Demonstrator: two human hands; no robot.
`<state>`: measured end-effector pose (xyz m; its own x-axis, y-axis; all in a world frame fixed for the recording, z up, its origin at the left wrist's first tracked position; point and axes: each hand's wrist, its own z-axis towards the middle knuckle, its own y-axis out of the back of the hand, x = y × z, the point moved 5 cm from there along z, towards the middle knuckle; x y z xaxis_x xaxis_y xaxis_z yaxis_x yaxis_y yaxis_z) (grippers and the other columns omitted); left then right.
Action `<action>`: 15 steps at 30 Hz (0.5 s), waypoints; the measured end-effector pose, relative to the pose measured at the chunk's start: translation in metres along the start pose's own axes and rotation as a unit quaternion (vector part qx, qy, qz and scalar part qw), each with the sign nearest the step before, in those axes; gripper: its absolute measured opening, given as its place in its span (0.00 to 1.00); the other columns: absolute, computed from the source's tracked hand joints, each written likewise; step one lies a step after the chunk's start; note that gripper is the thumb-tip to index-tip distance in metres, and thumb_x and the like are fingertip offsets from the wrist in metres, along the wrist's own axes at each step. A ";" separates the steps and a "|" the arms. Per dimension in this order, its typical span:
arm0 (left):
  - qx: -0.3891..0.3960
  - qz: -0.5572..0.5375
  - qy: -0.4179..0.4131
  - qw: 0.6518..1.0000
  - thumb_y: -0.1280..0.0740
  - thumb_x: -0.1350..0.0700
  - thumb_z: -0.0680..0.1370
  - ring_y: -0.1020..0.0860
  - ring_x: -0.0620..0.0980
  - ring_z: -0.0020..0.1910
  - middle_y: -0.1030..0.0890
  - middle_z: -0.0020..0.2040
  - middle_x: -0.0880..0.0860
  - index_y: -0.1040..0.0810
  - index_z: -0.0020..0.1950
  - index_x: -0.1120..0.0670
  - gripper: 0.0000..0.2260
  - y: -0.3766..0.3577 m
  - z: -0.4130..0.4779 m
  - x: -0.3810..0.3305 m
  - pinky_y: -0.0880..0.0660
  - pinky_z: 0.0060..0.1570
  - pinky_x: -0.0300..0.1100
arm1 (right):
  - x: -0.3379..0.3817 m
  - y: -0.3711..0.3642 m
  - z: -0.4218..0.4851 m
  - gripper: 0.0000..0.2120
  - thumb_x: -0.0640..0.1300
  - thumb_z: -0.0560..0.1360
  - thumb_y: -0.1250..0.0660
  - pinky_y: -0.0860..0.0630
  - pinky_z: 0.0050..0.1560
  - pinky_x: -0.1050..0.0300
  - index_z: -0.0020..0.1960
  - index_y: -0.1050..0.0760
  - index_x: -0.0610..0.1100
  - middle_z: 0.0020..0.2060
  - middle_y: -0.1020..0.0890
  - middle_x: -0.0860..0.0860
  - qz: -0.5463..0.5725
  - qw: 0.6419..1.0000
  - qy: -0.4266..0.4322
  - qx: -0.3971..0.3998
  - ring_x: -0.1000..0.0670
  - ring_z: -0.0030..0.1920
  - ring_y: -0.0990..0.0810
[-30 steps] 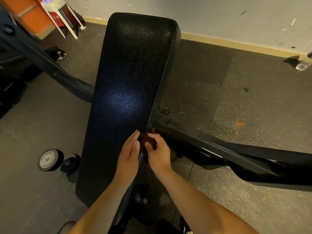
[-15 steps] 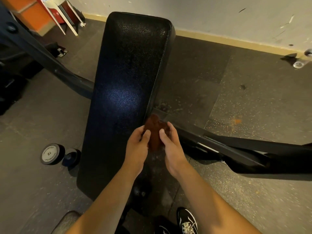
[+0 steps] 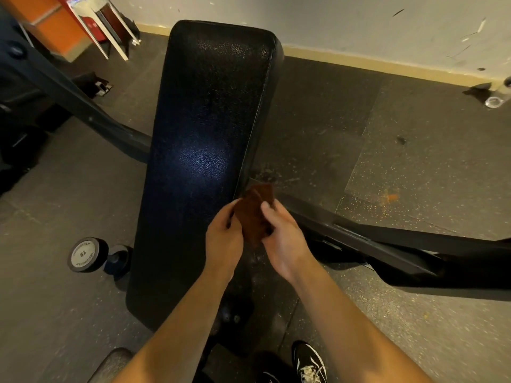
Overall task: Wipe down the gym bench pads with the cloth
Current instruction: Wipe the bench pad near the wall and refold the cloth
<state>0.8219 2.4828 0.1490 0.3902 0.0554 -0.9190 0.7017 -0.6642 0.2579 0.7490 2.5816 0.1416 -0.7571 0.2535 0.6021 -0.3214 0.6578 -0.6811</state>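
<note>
Cloth [image 3: 255, 214] pinched between left hand [image 3: 223, 240] and right hand [image 3: 283, 240], both grips closed on it beside bench pad [image 3: 204, 128].

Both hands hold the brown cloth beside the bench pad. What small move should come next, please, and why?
Probably move the cloth a little to the left and lay it on the bench pad. The left hand and the right hand both pinch it just off the pad's right edge, so it wipes nothing yet.

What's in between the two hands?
The brown cloth lies between them: the left hand holds one edge and the right hand the other. The head view shows it.
</note>
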 end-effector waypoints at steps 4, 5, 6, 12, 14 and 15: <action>0.040 0.039 -0.008 0.998 0.39 0.54 0.84 0.19 0.41 0.56 0.16 0.54 0.44 0.19 0.60 0.42 0.11 -0.001 0.007 -0.008 0.23 0.63 0.51 | -0.002 -0.005 0.023 0.16 0.43 0.81 0.35 0.21 0.52 0.62 0.69 0.25 0.51 0.64 0.22 0.50 -0.221 0.974 0.027 -0.039 0.52 0.61 0.21; 0.022 0.063 -0.032 0.997 0.39 0.53 0.84 0.20 0.40 0.57 0.17 0.56 0.43 0.20 0.62 0.42 0.11 0.005 0.011 -0.007 0.24 0.64 0.49 | 0.000 -0.002 0.029 0.17 0.44 0.81 0.36 0.20 0.55 0.58 0.69 0.25 0.52 0.62 0.20 0.50 -0.242 0.966 0.044 -0.080 0.52 0.60 0.20; 0.000 0.098 -0.063 0.993 0.39 0.52 0.84 0.23 0.39 0.61 0.20 0.60 0.41 0.22 0.64 0.41 0.12 0.011 0.016 -0.005 0.25 0.66 0.48 | 0.008 0.001 0.035 0.17 0.45 0.81 0.36 0.21 0.61 0.53 0.70 0.26 0.53 0.63 0.21 0.52 -0.258 0.955 0.074 -0.127 0.52 0.62 0.22; -0.021 0.232 -0.142 0.962 0.44 0.48 0.86 0.40 0.36 0.74 0.36 0.75 0.37 0.36 0.77 0.40 0.19 0.027 0.036 0.020 0.42 0.70 0.36 | 0.036 -0.029 0.089 0.23 0.58 0.83 0.45 0.45 0.78 0.43 0.77 0.40 0.61 0.78 0.41 0.55 -0.250 0.953 0.144 -0.092 0.52 0.78 0.44; -0.018 0.228 -0.158 0.961 0.45 0.48 0.86 0.40 0.33 0.73 0.35 0.74 0.33 0.36 0.76 0.38 0.18 0.032 0.037 0.026 0.44 0.67 0.32 | 0.020 -0.036 0.095 0.23 0.55 0.84 0.48 0.49 0.79 0.46 0.78 0.46 0.63 0.79 0.44 0.59 -0.235 0.958 0.153 -0.063 0.57 0.79 0.48; -0.013 0.223 -0.164 0.961 0.46 0.48 0.86 0.40 0.33 0.74 0.35 0.74 0.32 0.36 0.76 0.37 0.18 0.035 0.037 0.028 0.44 0.67 0.31 | 0.008 -0.033 0.091 0.23 0.52 0.85 0.47 0.47 0.79 0.49 0.78 0.45 0.62 0.78 0.42 0.60 -0.237 0.956 0.160 -0.071 0.59 0.78 0.46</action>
<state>0.8353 2.4339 0.1209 0.4496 -0.4706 -0.7592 0.5255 -0.5479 0.6508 0.7016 2.4969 0.1308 -0.3265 0.0921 0.9407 -0.4872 0.8364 -0.2510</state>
